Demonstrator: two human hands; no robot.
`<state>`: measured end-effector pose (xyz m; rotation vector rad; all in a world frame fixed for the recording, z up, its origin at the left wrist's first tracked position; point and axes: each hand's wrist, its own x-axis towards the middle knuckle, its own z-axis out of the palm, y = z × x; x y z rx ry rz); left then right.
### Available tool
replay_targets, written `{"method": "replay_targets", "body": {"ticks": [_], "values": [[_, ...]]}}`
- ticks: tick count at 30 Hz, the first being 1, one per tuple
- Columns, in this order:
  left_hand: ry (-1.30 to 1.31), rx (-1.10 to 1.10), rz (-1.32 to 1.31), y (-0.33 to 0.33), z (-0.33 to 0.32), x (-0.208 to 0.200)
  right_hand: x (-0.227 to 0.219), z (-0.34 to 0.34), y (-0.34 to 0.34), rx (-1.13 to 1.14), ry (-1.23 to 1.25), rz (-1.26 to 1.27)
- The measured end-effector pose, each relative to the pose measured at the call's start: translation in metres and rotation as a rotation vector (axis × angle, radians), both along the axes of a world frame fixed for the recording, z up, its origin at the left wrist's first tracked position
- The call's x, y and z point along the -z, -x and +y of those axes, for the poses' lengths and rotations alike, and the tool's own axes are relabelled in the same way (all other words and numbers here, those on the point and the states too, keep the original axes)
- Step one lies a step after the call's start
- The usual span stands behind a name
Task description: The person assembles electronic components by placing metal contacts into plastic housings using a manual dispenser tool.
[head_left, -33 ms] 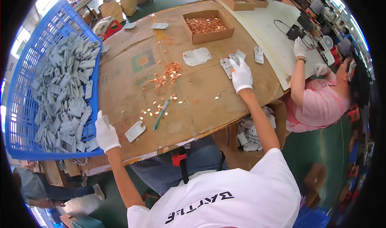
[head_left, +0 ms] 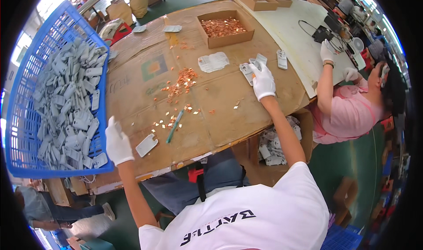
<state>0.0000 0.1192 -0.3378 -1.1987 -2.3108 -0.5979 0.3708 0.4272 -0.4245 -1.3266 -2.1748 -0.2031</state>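
My left hand [head_left: 119,143], in a white glove, hovers at the table's near left beside the blue basket [head_left: 105,113]. Its fingers are stretched out and nothing shows in them. In a like glove, my right hand [head_left: 264,82] reaches forward to a few small grey plastic covers [head_left: 245,72] on the cardboard. Its fingers are bent round one of these; the hand partly hides the grip. A single grey cover [head_left: 146,145] lies near my left hand. Beside it are a teal pen-like tool [head_left: 175,126] and a scattered heap of small copper-coloured pieces [head_left: 180,84].
Many grey covers [head_left: 70,104] fill the basket. A cardboard box [head_left: 231,42] of copper pieces stands at the back. A flattened white plastic bag [head_left: 213,62] lies mid-table. On the right, a gloved co-worker [head_left: 346,113] sits at a white table. Below my right arm is a box of parts [head_left: 304,133].
My left hand has shifted slightly forward, fingertips higher beside the basket. My right hand stays at the grey covers. The whole view has moved a little.
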Motion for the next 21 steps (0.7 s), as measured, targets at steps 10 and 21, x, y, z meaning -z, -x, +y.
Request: {"method": "replay_targets", "body": {"ticks": [10, 21], "values": [[0.225, 0.759, -0.358, -0.163, 0.257, 0.027, -0.006, 0.038, -0.022, -0.075, 0.002, 0.175], [-0.014, 0.773, -0.672, -0.173, 0.34, 0.068, -0.031, 0.001, 0.008, -0.147, -0.087, -0.036]]}}
